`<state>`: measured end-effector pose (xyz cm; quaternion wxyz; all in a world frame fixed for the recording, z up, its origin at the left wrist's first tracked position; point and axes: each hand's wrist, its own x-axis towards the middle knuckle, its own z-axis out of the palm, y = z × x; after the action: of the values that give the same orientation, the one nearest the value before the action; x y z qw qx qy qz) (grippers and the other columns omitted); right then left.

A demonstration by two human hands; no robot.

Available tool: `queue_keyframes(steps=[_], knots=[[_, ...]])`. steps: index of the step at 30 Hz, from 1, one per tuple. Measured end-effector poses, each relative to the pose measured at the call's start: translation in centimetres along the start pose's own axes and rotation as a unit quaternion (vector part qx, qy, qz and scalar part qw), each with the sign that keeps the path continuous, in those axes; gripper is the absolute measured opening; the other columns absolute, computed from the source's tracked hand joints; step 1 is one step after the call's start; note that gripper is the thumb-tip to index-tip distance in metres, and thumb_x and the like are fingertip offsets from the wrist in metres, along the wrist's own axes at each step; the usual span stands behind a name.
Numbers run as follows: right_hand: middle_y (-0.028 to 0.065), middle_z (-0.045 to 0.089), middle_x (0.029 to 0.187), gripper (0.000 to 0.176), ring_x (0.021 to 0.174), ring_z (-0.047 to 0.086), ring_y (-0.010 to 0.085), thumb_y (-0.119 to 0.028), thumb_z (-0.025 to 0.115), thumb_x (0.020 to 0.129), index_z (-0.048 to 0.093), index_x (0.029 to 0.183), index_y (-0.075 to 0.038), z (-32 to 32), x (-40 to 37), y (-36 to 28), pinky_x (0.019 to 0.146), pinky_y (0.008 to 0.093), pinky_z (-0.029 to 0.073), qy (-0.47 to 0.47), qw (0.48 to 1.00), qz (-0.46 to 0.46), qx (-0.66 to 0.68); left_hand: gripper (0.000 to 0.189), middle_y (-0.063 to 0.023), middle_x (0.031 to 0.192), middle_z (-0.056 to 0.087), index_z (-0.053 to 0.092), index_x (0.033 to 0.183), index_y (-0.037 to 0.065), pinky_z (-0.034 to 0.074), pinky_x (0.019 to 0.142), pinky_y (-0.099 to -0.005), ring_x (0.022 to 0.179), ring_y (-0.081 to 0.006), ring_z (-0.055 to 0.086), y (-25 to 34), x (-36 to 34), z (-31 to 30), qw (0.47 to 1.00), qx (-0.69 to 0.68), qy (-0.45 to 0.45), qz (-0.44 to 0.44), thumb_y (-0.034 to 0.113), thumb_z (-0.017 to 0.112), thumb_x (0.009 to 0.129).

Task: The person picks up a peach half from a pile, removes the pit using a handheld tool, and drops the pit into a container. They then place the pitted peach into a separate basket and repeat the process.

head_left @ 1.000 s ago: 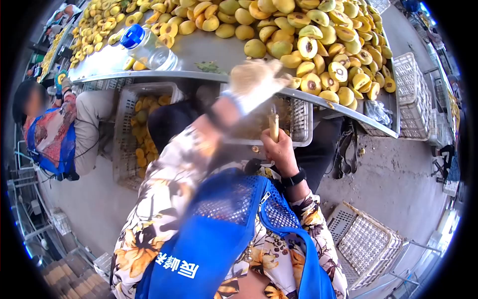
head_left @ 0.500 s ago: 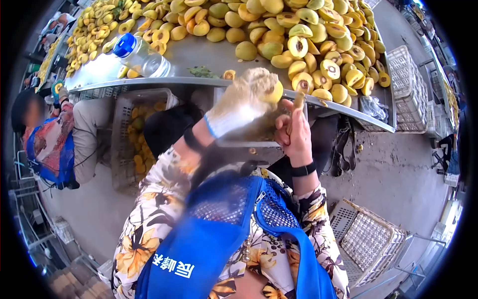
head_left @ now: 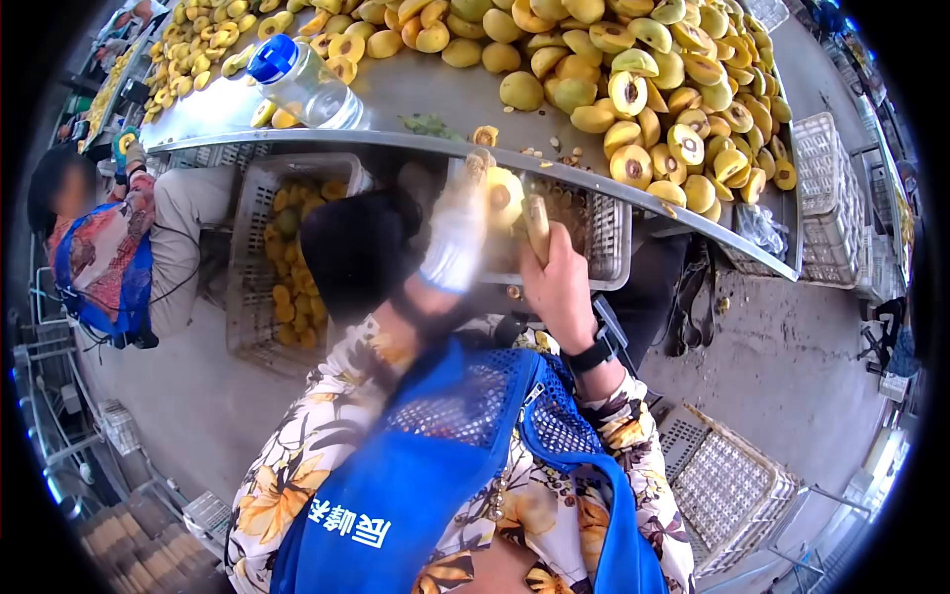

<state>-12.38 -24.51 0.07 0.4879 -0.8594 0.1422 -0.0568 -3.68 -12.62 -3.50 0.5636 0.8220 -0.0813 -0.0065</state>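
My left hand (head_left: 461, 220), in a white knit glove and blurred by motion, is closed on a yellow peach half (head_left: 507, 196) just below the table edge. The peach's pale cut face shows beside the gloved fingers. Close by on the right, my bare right hand (head_left: 560, 295) grips a tool by its wooden handle (head_left: 537, 230), which points up toward the peach. I cannot make out the tool's working end. Under both hands stands a light plastic crate (head_left: 621, 243), its contents partly hidden by them.
A metal table (head_left: 396, 104) bears heaped peach halves (head_left: 683, 109), many with pits, and a blue-capped bottle (head_left: 307, 87). Another crate (head_left: 242, 228) with peaches stands at left, near a seated person (head_left: 104, 257). A tipped crate (head_left: 727, 485) lies at lower right, stacked crates (head_left: 829, 198) beyond.
Both hands have come down from the table edge to over the crate, the left one also moving leftward. The peach half's cut face now shows. My view has shifted slightly.
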Motion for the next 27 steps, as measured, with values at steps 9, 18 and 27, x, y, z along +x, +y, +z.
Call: queue_keyframes(steps=[9, 18, 27], knots=[[0.0284, 0.057, 0.068, 0.021, 0.067, 0.056, 0.0476, -0.005, 0.052, 0.081, 0.040, 0.095, 0.003, 0.5, -1.4, -0.4, 0.060, 0.0517, 0.044, -0.052, 0.998, 0.030, -0.035, 0.035, -0.0150, 0.117, 0.056, 0.049, 0.124, 0.002, 0.046, 0.090, -0.0342, 0.106, -0.0281, 0.055, 0.5, -0.8, 0.9, 0.964, 0.204, -0.004, 0.169, 0.011, 0.048, 0.090], [0.0298, 0.055, 0.067, 0.022, 0.068, 0.054, 0.0485, -0.005, 0.053, 0.079, 0.036, 0.091, 0.004, 1.4, -2.1, 0.2, 0.060, 0.0531, 0.042, -0.092, 0.995, -0.003, -0.029, 0.026, -0.0098, 0.099, 0.061, 0.057, 0.105, -0.001, 0.049, 0.079, -0.0301, 0.090, -0.0202, 0.060, 3.0, 0.0, -0.4, 0.966, -0.215, -0.078, -0.118, 0.019, 0.049, 0.093], [0.0300, 0.056, 0.070, 0.021, 0.072, 0.055, 0.0481, -0.006, 0.054, 0.079, 0.039, 0.089, 0.005, 1.3, -1.8, -0.1, 0.062, 0.0503, 0.045, -0.129, 0.991, 0.025, -0.009, 0.028, -0.0067, 0.098, 0.061, 0.058, 0.109, -0.001, 0.049, 0.078, -0.0281, 0.088, -0.0166, 0.060, 1.1, 0.7, -1.1, 0.953, -0.272, -0.128, -0.040, 0.021, 0.054, 0.092]])
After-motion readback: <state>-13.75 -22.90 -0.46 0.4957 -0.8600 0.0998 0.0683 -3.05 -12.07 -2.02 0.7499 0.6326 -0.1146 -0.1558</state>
